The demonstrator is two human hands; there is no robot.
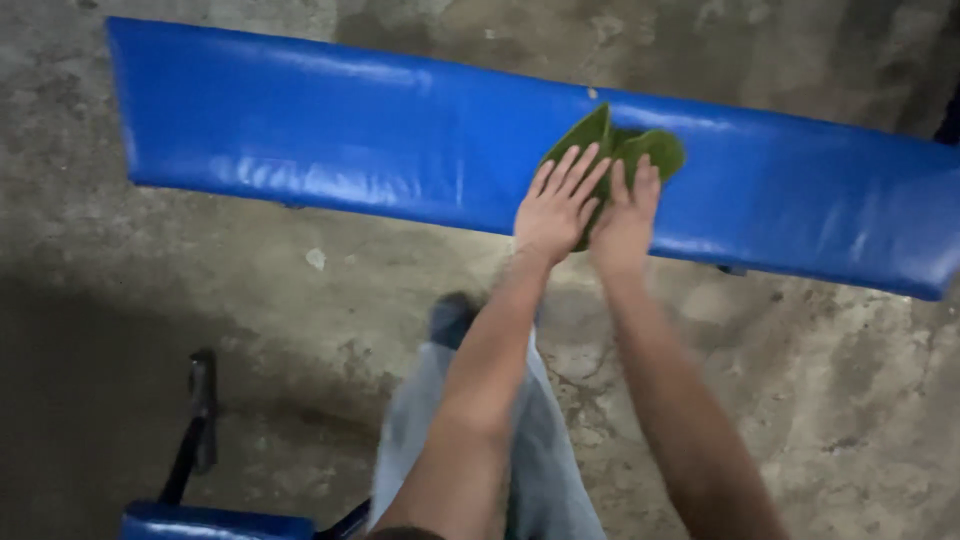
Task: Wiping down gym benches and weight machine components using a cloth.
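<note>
Rough concrete floor (820,400) lies under a long blue padded surface (350,140). On it, toward one o'clock, lies a green cloth (640,150), both hands flat on it: left hand (555,205) and right hand (628,215) open, fingers spread, pressing rather than gripping. It looks soft, light and limp (likely sliding on the glossy vinyl); its free edges offer the best hold.
</note>
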